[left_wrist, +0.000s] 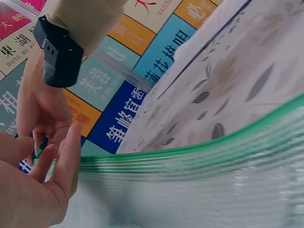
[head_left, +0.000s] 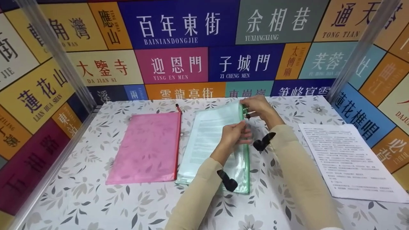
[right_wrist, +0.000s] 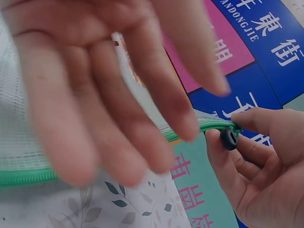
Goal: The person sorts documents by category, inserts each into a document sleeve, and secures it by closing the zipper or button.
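A clear zip document folder (head_left: pixel 204 111) with a green zipper edge lies on the table, lines of print showing through it. My right hand (head_left: pixel 260 107) pinches its far right corner, at the zipper's end. In the right wrist view, a black zipper pull (right_wrist: pixel 229 138) hangs beside the right thumb and fingers (right_wrist: pixel 266 164). My left hand (head_left: pixel 233 135) is over the folder's right edge, its fingers (right_wrist: pixel 128 109) extended and spread. In the left wrist view, the green zipper edge (left_wrist: pixel 190 151) runs past the left hand (left_wrist: pixel 40 190); whether they touch is unclear.
A pink zip folder (head_left: pixel 147 147) with a red zipper edge lies to the left. Printed sheets (head_left: pixel 348 163) lie on the right. The leaf-patterned tablecloth (head_left: pixel 83 191) ends at panels (head_left: pixel 179 25) of Chinese signs, with clear posts (head_left: pixel 60 54) at the corners.
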{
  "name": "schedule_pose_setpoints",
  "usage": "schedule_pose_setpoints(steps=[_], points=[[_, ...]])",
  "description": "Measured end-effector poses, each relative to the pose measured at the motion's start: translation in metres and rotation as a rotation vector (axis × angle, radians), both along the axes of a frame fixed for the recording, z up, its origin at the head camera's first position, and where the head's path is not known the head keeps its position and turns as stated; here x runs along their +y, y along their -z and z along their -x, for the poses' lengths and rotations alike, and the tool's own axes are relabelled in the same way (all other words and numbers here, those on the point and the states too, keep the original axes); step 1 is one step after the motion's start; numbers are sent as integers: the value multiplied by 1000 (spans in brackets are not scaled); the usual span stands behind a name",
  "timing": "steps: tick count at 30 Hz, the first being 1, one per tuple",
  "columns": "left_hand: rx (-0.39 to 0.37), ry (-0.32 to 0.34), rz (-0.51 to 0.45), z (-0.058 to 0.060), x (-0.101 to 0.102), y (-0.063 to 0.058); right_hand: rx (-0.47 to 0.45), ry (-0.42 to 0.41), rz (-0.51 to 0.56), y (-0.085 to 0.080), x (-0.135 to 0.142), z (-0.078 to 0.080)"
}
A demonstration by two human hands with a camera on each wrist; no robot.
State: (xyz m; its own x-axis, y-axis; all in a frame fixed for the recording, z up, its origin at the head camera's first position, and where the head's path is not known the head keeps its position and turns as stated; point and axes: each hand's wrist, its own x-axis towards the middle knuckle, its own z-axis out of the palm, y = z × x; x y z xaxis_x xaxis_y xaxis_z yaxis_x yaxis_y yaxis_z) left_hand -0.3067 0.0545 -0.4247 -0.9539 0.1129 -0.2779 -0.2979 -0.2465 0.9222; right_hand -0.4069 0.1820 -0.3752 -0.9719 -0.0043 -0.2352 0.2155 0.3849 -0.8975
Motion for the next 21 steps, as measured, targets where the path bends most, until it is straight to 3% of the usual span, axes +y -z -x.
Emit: schedule_pose_setpoints(steps=[7,15,21], points=[[-61,51,-40,16,4,-19,11,-26,-40,-9,-2,-4],[-83,0,-36,25,2,-27,8,-46,-61,-14,-5,-5],[-95,-36,-38,29,2,-26,-8,-51,-67,-17,-8,-5]])
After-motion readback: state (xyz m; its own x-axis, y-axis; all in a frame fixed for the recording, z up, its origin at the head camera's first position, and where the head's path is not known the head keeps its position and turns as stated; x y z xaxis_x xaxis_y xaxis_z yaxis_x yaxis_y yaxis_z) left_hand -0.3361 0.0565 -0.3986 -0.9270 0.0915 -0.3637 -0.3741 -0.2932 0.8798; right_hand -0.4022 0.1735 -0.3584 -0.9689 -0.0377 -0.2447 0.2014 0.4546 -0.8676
